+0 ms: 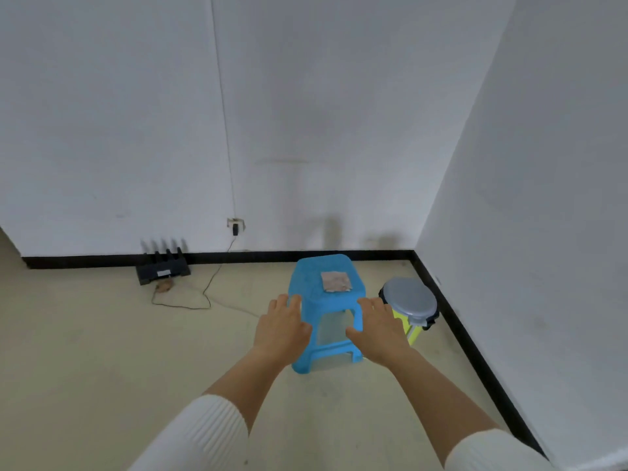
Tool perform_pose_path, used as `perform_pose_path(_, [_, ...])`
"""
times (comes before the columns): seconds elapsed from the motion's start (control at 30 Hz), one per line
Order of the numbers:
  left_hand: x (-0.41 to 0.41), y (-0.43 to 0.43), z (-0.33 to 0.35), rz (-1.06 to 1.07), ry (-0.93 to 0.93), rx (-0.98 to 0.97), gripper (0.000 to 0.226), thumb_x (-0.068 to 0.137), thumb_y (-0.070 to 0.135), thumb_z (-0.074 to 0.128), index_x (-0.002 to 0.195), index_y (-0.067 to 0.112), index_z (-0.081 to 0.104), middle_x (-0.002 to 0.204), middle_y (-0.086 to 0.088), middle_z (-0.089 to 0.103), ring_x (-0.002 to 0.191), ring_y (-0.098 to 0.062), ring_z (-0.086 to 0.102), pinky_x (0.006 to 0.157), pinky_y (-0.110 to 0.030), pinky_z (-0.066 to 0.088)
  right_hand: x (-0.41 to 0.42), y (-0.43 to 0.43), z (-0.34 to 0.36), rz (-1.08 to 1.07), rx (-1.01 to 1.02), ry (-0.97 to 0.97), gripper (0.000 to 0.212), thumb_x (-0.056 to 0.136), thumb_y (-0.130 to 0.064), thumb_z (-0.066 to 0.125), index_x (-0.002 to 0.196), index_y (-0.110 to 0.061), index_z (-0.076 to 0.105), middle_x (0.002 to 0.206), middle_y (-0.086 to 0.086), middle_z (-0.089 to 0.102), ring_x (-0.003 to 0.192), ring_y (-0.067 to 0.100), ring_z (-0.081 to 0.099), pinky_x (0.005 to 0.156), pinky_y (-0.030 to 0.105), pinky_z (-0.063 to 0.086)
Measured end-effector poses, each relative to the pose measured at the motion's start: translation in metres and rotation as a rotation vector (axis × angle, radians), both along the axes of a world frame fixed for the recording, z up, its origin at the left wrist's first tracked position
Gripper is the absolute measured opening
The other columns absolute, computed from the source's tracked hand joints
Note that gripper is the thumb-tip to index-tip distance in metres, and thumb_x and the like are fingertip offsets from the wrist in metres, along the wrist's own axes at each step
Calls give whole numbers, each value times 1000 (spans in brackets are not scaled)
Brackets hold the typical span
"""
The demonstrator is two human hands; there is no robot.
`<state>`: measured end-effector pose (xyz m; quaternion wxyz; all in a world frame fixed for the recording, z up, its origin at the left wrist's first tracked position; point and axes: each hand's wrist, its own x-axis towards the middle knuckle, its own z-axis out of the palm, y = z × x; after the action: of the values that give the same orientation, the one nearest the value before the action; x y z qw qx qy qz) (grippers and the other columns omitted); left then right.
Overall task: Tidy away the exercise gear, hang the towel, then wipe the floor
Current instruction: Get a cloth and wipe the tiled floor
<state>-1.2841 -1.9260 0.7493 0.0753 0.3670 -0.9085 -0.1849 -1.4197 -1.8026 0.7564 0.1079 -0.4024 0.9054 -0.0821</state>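
Head view: beige floor [102, 351], white walls [102, 113], blue stool [326, 273] in corner.

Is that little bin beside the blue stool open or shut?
Shut. The bin has its grey lid lying flat across the top, so nothing inside shows.
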Motion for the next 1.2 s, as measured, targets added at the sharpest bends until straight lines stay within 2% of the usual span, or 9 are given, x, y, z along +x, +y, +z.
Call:
perform_pose_path(0.17, [-104, -69, -33, 24, -42, 95, 50, 90, 28, 46, 137, 16, 36, 137, -4, 40, 124, -22, 38, 99, -37, 42, -115, -77, -29, -36, 33, -139, 62, 90, -36, 50, 144, -17, 27, 145, 6, 31, 131, 27, 31, 101, 42, 35])
perform_pose_path(0.37, [-201, -142, -95, 73, -137, 215, 50, 90, 28, 45, 137, 15, 35, 140, -4, 38, 128, -23, 35, 100, -38, 40, -212, -149, -88, -12, 148, -217, 62, 90, -36, 49, 145, -17, 26, 144, 6, 33, 131, 26, 32, 100, 41, 33])
perform_pose_path(0.6, [-310, -236, -197, 57, -276, 367, 51, 90, 28, 45, 138, 13, 31, 140, -6, 36, 127, -24, 35, 99, -37, 40, -328, -245, -180, -31, 263, -308, 50, 93, -36, 47, 137, -16, 35, 138, 6, 38, 126, 26, 35, 95, 39, 34])
perform_pose_path(0.83, [-380, -296, -299, 52, -370, 444, 47, 90, 27, 44, 134, 14, 33, 139, -5, 36, 126, -23, 35, 97, -36, 41, -392, -307, -289, -67, 342, -408, 50, 92, -35, 48, 137, -18, 36, 133, 5, 42, 124, 25, 37, 97, 39, 37])
perform_pose_path(0.97, [-391, -303, -350, 40, -389, 411, 66, 93, 27, 48, 147, 6, 17, 157, -14, 10, 144, -28, 15, 112, -33, 27, -418, -331, -338, -40, 374, -382, 51, 91, -34, 48, 138, -18, 35, 134, 4, 40, 123, 26, 37, 95, 38, 37])
perform_pose_path(1.03, [-389, -304, -373, -24, -397, 320, 78, 82, 35, 67, 142, -1, 33, 152, -22, 25, 139, -35, 32, 108, -36, 35, -429, -341, -358, -38, 349, -337, 52, 89, -34, 51, 137, -18, 36, 136, 4, 38, 124, 27, 36, 94, 38, 36])
perform_pose_path(1.1, [-383, -301, -391, -63, -489, 278, 98, 60, 49, 81, 134, -3, 45, 140, -25, 44, 125, -37, 49, 93, -40, 48, -436, -347, -372, -57, 320, -317, 59, 88, -36, 56, 139, -18, 34, 141, 5, 34, 127, 28, 33, 97, 38, 35])
perform_pose_path(1.13, [-381, -299, -398, -84, -510, 254, 109, 55, 54, 81, 136, -5, 39, 138, -25, 46, 125, -37, 50, 90, -41, 50, -439, -349, -378, -80, 303, -317, 62, 87, -37, 58, 140, -17, 32, 143, 6, 31, 129, 28, 32, 99, 39, 35])
perform_pose_path(1.2, [-378, -297, -406, -138, -514, 245, 124, 56, 59, 77, 145, -5, 18, 141, -25, 42, 130, -36, 44, 95, -43, 46, -440, -351, -389, -137, 242, -321, 60, 85, -36, 63, 136, -15, 38, 137, 9, 34, 126, 30, 33, 98, 39, 36])
